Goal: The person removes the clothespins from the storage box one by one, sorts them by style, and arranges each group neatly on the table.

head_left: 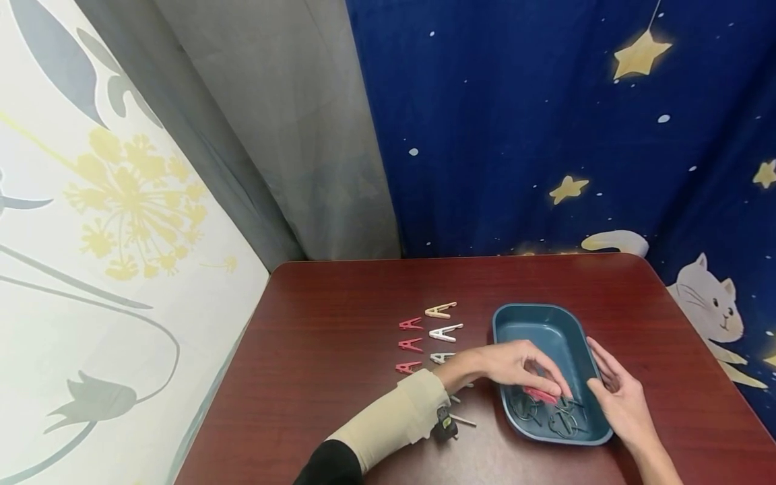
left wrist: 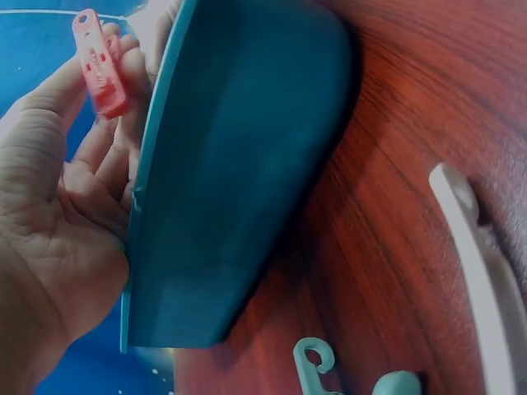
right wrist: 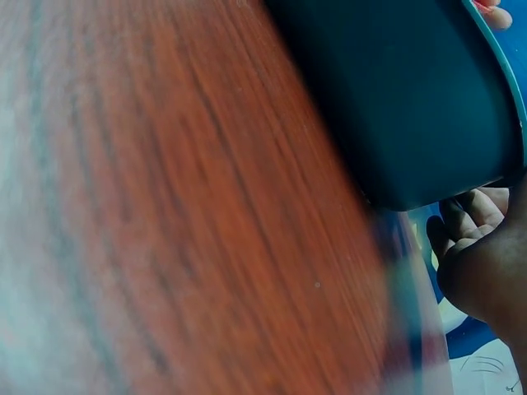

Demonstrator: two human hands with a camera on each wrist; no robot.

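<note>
My left hand (head_left: pixel 523 366) reaches over a blue rectangular tray (head_left: pixel 515 313), pinching a red clothespin (left wrist: pixel 102 70) between thumb and fingers. In the head view it partly covers the near-left of the tray. Below that hand, several dark, looped wire-like pieces (head_left: pixel 564 423) lie on the tray's near floor; their exact kind is hard to tell. At the tray's right side, my right hand (head_left: pixel 624 397) holds the rim, its thumb over the edge and its fingers along the outer wall. The right wrist view shows only part of that hand, in shadow.
Left of the tray on the brown table (head_left: pixel 327 323), red clothespins (head_left: pixel 409 345) form a column beside pale ones (head_left: pixel 445 332), including a yellowish one (head_left: pixel 440 310). My left forearm hides some. A blue starry curtain (head_left: pixel 497 135) hangs behind the table.
</note>
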